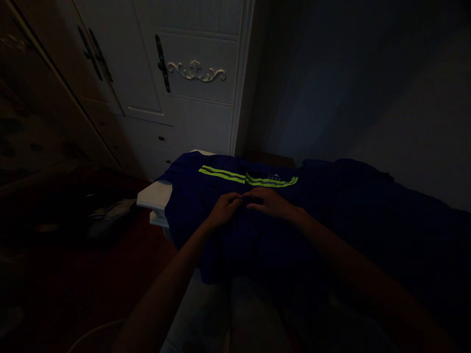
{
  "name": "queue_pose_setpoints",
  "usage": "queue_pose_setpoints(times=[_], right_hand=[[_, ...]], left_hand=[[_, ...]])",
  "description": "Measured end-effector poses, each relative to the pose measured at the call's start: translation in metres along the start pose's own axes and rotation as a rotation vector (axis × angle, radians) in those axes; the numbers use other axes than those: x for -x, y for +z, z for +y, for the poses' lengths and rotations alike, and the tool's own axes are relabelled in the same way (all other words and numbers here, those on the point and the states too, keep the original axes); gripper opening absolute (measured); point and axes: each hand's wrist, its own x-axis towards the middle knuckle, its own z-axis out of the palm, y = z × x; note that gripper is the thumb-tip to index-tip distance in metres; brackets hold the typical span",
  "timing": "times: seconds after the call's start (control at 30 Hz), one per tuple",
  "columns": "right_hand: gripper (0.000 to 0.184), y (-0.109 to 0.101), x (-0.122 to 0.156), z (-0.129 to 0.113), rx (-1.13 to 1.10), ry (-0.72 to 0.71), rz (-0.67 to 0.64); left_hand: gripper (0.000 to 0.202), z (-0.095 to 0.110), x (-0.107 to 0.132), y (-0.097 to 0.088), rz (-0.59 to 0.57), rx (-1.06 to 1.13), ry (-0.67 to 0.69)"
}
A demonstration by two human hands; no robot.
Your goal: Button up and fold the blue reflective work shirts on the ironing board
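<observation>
A dark blue work jacket [206,206] with yellow-green reflective stripes across its chest lies spread over a white piece of furniture [156,196]. Just below the stripes, at the middle of the jacket's front, my two hands meet. The fingertips of my left hand [226,205] are closed on the cloth at the front opening. From the other side, my right hand [268,202] pinches the same spot, its thumb slightly below its fingers. Whether a button or other fastener lies between the fingertips is too dark to make out.
Behind stands a white wardrobe [198,120] with dark handles and a carved ornament. More dark blue cloth [353,191] stretches off to the right, beside a wall [415,122]. At the left, dim objects [110,215] lie on the red floor [121,274].
</observation>
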Motion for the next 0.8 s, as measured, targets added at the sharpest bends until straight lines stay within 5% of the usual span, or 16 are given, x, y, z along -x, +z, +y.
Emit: queue_pose_setpoints(times=[0.27, 0.5, 0.6, 0.8], right_hand=[[0.042, 0.016, -0.002, -0.011, -0.040, 0.041, 0.164], [0.016, 0.008, 0.005, -0.028, 0.058, 0.070, 0.257], [0.004, 0.005, 0.007, -0.035, 0.164, 0.037, 0.231], [0.016, 0.006, 0.008, -0.040, 0.352, -0.055, 0.159]], left_hand=[[0.024, 0.005, 0.001, 0.005, 0.030, -0.020, -0.035], [0.039, 0.003, 0.000, 0.004, 0.103, 0.111, -0.066], [0.042, 0.003, -0.001, 0.004, 0.160, 0.188, -0.093], [0.043, 0.011, -0.002, 0.007, 0.199, 0.266, -0.175]])
